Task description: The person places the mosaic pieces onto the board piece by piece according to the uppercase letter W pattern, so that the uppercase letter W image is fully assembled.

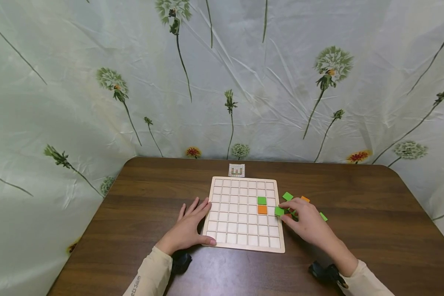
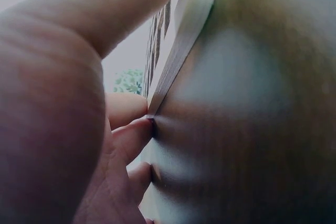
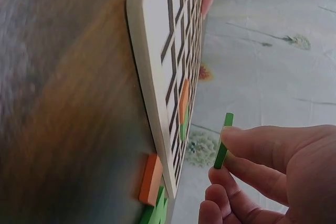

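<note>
Hanging at the far left and on across the back, a pale cloth [image 1: 18,135], printed with dandelions, borders the brown table [image 1: 373,205]. Next comes the left sleeve [image 1: 149,271], with dark lettering, then a black device [image 1: 181,264] at the wrist. The left hand [image 1: 186,228] holds nothing between its fingers, which are straight and spread apart; fingertips touch the left rim of the gridded board [image 1: 232,227] and the thumb lies on its near left corner. Just beyond the far rim lies a small card [image 1: 237,170], its printed grid too small to read. On the board, in the second column from the right, a green tile [image 1: 261,200] and an orange tile [image 1: 262,209] fill adjoining cells, the orange one nearer the person. At the right rim, the right hand [image 1: 311,224] pinches a held green tile [image 1: 279,211] between thumb and forefinger; the right wrist view shows it raised, apart from the board. Around that hand lie loose tiles: one green [image 1: 287,196], one orange [image 1: 305,199], another green at the far side [image 1: 323,216], others partly hidden. Rightmost is the right sleeve [image 1: 366,281].
</note>
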